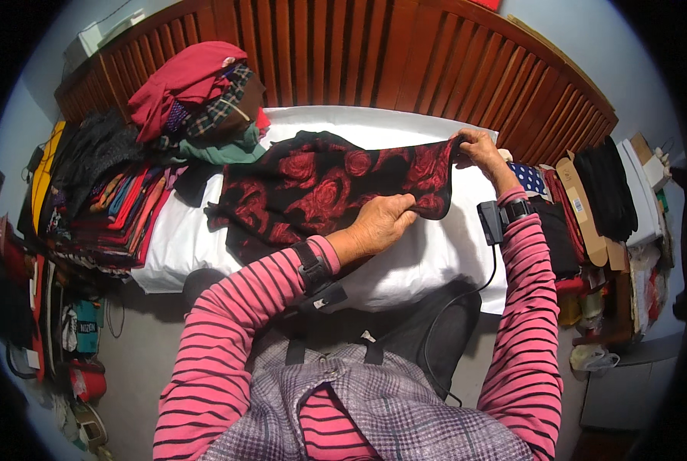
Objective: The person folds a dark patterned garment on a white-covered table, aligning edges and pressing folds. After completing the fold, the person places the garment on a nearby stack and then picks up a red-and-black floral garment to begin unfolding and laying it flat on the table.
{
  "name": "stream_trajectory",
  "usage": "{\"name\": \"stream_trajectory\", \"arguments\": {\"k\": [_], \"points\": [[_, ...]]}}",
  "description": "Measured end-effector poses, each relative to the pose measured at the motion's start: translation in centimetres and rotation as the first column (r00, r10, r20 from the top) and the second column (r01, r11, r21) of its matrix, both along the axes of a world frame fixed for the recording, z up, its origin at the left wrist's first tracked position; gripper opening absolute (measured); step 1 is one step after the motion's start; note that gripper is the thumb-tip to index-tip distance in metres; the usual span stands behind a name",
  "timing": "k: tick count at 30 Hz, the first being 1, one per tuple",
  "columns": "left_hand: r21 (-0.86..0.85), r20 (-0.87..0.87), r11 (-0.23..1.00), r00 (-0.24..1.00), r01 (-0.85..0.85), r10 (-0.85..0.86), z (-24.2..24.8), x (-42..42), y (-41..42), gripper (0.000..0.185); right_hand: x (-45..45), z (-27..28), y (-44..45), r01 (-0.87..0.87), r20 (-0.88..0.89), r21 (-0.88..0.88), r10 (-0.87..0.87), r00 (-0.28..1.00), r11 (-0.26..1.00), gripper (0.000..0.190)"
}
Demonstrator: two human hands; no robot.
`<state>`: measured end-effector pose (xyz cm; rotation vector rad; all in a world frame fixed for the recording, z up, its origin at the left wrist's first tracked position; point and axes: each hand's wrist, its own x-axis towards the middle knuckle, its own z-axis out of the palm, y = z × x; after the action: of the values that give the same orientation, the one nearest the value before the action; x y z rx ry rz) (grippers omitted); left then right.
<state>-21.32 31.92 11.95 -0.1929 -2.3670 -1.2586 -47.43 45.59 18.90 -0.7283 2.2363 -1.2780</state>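
Note:
A black garment with a red rose pattern [326, 187] lies spread over a white cloth [372, 288] in front of me. My left hand [381, 222] pinches the garment near its lower right corner, thumb and fingers closed on the fabric. Farther right, my right hand [480, 151] grips the upper corner of the same dark-bound edge, so that edge hangs between both hands. The garment's left part lies loose and wrinkled, touching a green cloth [228, 150]. Each wrist wears a black strap, and a small black device with a cable sits at the right one.
A heap of clothes, with a dark red garment [187, 75] on top, stands at the back left. Folded fabrics [127, 213] are stacked below it. On the right are a polka-dot cloth [528, 178], an open cardboard box [580, 207] and black fabric [607, 187]. A slatted wooden headboard [372, 57] rises behind.

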Motion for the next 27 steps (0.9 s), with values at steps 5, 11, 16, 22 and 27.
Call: {"name": "stream_trajectory", "arguments": {"k": [5, 11, 16, 22, 27], "points": [[-0.015, 0.053, 1.0, 0.998, 0.027, -0.026, -1.8, -3.1, 2.0, 0.014, -1.7, -1.9, 1.5, 0.064, 0.087, -0.137, -0.052, 0.995, 0.988, 0.02], [-0.053, 0.145, 0.996, 0.987, 0.075, -0.067, -3.9, -7.1, 4.1, 0.018, -3.7, -3.9, 1.2, 0.03, 0.032, -0.191, -0.024, 0.999, 0.981, 0.02], [-0.074, 0.135, 0.991, 0.985, 0.115, -0.104, -5.5, -10.0, 5.5, 0.02, -7.1, -5.5, 1.3, 0.065, -0.495, 0.059, -0.028, 0.869, 0.996, 0.028], [-0.102, 0.183, 0.982, 0.973, 0.159, -0.139, -6.7, -13.1, 7.7, 0.022, -11.1, -8.9, 2.3, 0.166, -0.677, 0.07, -0.076, 0.732, 0.984, 0.038], [-0.037, 0.322, 0.924, 0.88, 0.38, -0.349, -7.9, -12.9, 8.1, 0.038, -11.7, -13.1, 4.0, 0.223, -0.693, 0.166, -0.047, 0.719, 0.961, 0.041]]}}
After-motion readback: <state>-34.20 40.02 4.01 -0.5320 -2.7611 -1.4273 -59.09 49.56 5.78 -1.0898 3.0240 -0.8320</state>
